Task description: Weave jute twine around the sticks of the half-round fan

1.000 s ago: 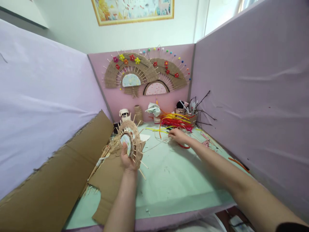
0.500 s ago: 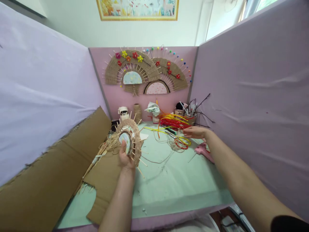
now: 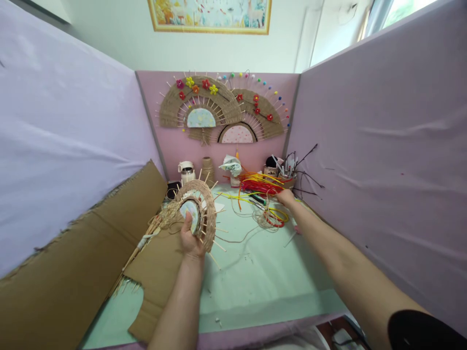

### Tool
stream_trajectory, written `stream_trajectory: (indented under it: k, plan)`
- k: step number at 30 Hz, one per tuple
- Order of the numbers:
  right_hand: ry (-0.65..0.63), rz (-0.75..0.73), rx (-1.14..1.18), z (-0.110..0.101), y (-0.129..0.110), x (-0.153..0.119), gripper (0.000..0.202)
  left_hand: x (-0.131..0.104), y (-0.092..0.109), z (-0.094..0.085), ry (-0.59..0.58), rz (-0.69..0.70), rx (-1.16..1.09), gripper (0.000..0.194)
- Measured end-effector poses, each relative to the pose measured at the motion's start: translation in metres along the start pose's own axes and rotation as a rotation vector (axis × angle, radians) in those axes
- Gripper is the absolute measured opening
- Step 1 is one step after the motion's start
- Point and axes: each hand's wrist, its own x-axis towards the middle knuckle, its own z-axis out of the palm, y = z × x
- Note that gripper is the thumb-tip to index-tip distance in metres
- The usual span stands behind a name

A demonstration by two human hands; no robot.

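Now the right grip [image 3: 286,197], outstretched beside the tangled twine [image 3: 269,220] moments ago, is lowered at the red strands [image 3: 260,186] — whether closed on any, I cannot tell. The left grip [image 3: 191,239] clasps the woven fan [image 3: 209,214] (pale-centred, spiked with sticks [image 3: 215,261]), tilted over the surface [image 3: 255,287].

I'm standing in a small handicraft workspace, boxed in like a booth around a table covered in pale green cloth [image 3: 248,277]. Lilac fabric-covered partitions [image 3: 383,146] flank the table, and on the pink panel [image 3: 171,150] behind it hang two brown woven fan-shaped ornaments [image 3: 222,104] trimmed with bright flowers. Toward the table's far edge sit a tan cone of twine [image 3: 207,170] and a pile of thin red, orange and yellow strips [image 3: 260,185]; brown corrugated cardboard [image 3: 102,233] runs along its left side.
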Motion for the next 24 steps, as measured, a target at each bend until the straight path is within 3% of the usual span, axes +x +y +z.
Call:
stream_trajectory:
  k: [4,7,11,13,14,17,19,20,21,22,24]
  plan:
    - [0.097,0.102,-0.058,-0.011,-0.027,0.015,0.029,-0.001,-0.001,0.003,0.088,0.036,0.0,0.043]
    - [-0.002,0.066,-0.034,-0.017,-0.047,0.018,0.028,-0.001,-0.002,0.0,0.105,0.042,-0.01,0.041]
    - [-0.355,-0.066,0.031,-0.02,-0.071,0.013,0.03,0.0,-0.001,-0.004,0.127,0.032,-0.011,0.04]
    - [-0.424,-0.135,0.039,-0.017,-0.083,0.002,0.026,0.0,-0.001,-0.002,0.135,0.037,-0.016,0.041]
    - [-0.481,-0.2,0.035,-0.014,-0.088,-0.006,0.026,0.0,-0.001,0.0,0.134,0.04,-0.021,0.041]
    - [-0.865,-0.377,0.015,0.0,-0.098,-0.042,0.046,-0.002,0.001,0.006,0.124,0.05,-0.027,0.043]
    - [-1.018,-0.424,-0.063,0.009,-0.099,-0.065,0.041,-0.003,0.004,0.008,0.11,0.061,-0.028,0.045]
    - [-0.98,-0.386,-0.129,0.012,-0.098,-0.072,0.027,-0.004,0.006,0.008,0.098,0.068,-0.032,0.046]
    - [-0.859,-0.312,-0.218,0.012,-0.096,-0.075,0.014,-0.005,0.009,0.007,0.083,0.075,-0.035,0.047]
    - [-0.648,-0.227,-0.296,0.011,-0.095,-0.074,0.014,-0.006,0.011,0.005,0.067,0.079,-0.033,0.048]
    - [-0.444,-0.174,-0.32,-0.001,-0.094,-0.059,0.022,-0.008,0.016,0.001,0.04,0.076,-0.014,0.05]
